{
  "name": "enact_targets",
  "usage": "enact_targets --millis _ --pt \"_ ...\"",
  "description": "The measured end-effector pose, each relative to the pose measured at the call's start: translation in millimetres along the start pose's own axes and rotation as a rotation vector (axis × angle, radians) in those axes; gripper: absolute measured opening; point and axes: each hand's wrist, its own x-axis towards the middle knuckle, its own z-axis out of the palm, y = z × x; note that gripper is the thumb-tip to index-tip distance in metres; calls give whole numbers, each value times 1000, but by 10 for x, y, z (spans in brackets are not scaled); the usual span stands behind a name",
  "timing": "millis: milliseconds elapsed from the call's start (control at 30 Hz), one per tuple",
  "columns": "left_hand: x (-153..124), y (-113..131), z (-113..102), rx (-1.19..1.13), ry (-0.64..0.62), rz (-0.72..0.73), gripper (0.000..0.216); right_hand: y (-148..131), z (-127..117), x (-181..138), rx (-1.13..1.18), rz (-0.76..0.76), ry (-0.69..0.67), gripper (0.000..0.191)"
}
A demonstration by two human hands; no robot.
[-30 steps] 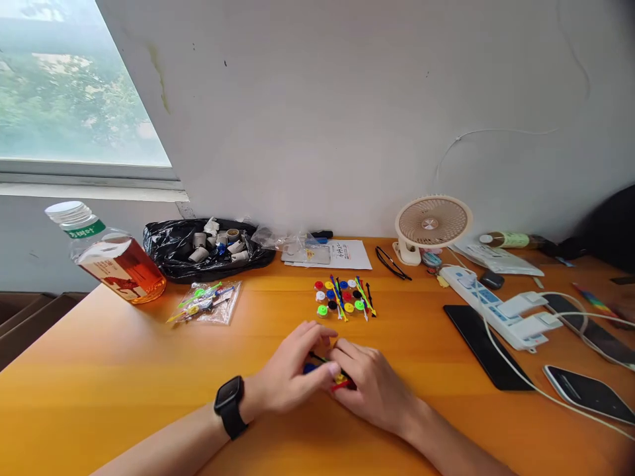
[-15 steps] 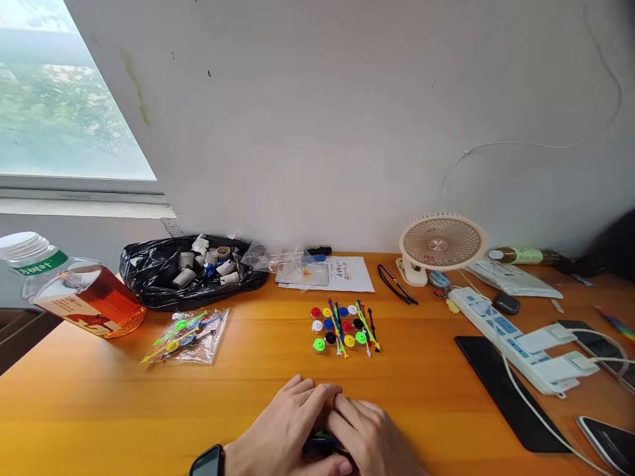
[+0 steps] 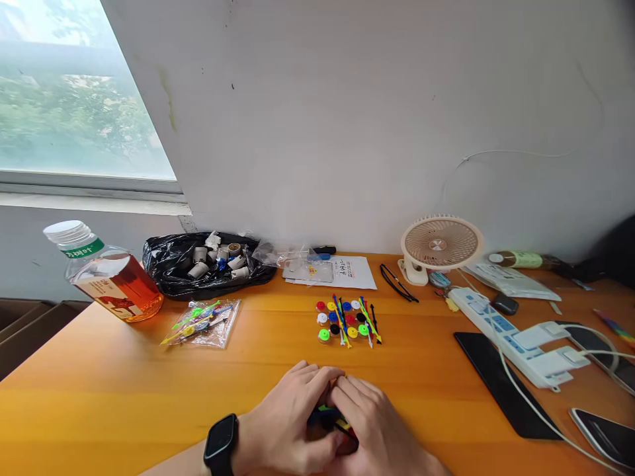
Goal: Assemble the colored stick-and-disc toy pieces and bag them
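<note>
My left hand (image 3: 292, 416), with a black watch (image 3: 221, 441) on its wrist, curls over the near middle of the table. My right hand (image 3: 370, 420) meets it at the fingertips. Between the two palms sits a cluster of coloured plastic pieces (image 3: 325, 416), with blue, green, yellow, red and black showing. The hands hide most of the cluster. Just beyond the hands lie rows of round plastic bases (image 3: 322, 318) in several colours. Thin plastic arrows (image 3: 341, 320) lie across them, with another bunch of arrows (image 3: 370, 320) to the right.
At left stand a tilted-looking tea bottle (image 3: 116, 284), a clear bag of arrows and bases (image 3: 206, 324), and a black plastic bag (image 3: 169, 264) with grey cylinders. Behind lie papers (image 3: 360, 272) and glasses (image 3: 398, 284). A fan (image 3: 440, 243), power strip (image 3: 501, 324) and black pad (image 3: 506, 383) are at right.
The view has shifted slightly left and down, so more of the left wrist and watch shows. Both hands remain closed round the coloured pieces, with slightly more of the pieces visible.
</note>
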Motion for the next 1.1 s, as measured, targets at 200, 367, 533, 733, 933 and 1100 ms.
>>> enact_targets --millis 200,367,533,733,933,1100 --pt "-60 54 -15 -21 17 3 48 -104 -45 -32 -73 -63 18 34" --pt "-73 72 -21 -148 48 -79 41 -38 -60 -83 -43 -82 66 63" --pt "-60 57 23 -330 102 -161 44 -41 -154 -112 28 -144 49 73" --pt "-68 -63 -101 -243 147 -212 46 -8 -191 -129 -48 -57 27 32" --pt "-113 -226 -285 -148 101 -182 49 112 -202 -104 53 -25 100 10" --pt "-138 -185 -227 88 12 -12 39 161 -161 -92 106 0 188 8"
